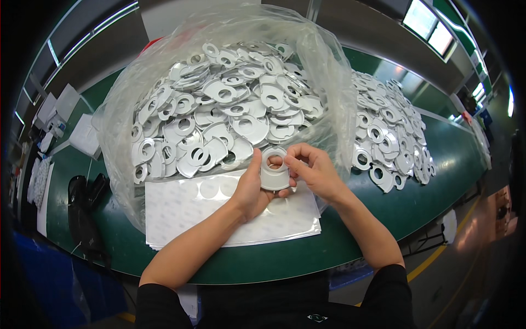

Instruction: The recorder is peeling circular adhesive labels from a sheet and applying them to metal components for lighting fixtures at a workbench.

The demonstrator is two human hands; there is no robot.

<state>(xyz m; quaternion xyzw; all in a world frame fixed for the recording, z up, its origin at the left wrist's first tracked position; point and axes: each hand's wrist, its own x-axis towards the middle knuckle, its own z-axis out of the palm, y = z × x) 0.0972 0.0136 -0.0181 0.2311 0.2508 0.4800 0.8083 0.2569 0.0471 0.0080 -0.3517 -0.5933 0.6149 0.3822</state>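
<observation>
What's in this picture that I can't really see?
All in the head view:
- The back of the grey part: it faces away, with the left grip partly behind it.
- What the right grip pinches, if anything: too small to tell.
- The bottom of the plastic bag: buried under piled parts.
- How many white sheets: edges too thin to count.

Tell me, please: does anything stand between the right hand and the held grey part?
Nothing visible does: the right hand is at the upper right edge of the grey part, which the left hand holds.
</observation>
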